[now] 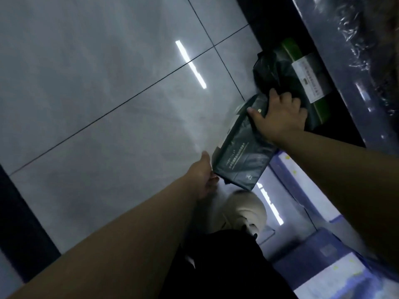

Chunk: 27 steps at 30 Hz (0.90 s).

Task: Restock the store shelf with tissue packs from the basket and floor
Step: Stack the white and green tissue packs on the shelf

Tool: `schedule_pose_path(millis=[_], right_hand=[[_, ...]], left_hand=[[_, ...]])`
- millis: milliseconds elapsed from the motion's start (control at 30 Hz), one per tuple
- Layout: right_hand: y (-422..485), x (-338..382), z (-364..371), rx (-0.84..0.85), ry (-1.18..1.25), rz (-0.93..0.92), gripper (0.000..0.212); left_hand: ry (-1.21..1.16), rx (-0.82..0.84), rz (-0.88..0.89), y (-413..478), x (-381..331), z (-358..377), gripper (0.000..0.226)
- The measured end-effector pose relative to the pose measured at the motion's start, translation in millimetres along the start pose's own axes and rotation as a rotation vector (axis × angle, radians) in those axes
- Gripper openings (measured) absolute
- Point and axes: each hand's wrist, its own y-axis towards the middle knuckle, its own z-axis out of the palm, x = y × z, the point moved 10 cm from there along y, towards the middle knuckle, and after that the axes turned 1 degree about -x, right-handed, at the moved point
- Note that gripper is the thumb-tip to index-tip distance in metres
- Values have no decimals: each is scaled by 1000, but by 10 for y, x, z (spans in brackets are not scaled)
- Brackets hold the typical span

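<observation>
Both bare forearms reach down: left hand pinches the dark tissue pack at its lower corner, right hand grips its top, above floor tiles; print blurred, unreadable.

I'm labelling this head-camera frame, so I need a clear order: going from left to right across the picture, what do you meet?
Dark strip at the floor's left edge → grey tiled floor → left hand → dark tissue pack → right hand → green pack with white label → shelf edge with plastic-wrapped goods.
</observation>
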Motion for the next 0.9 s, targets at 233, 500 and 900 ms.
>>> schedule_pose_path(millis=[233,500,900], right_hand=[[-403,64,-81,64,446,232,61],[-1232,806,-812,63,1060,290,39],[-2900,2207,-2903,176,1115,5,29]], left_hand=[[-352,-28,27,-445,-26,-322,39],[-425,-107,258,-1700,-509,-1484,43],[-389,-89,573,-4459,-926,-2778,68]])
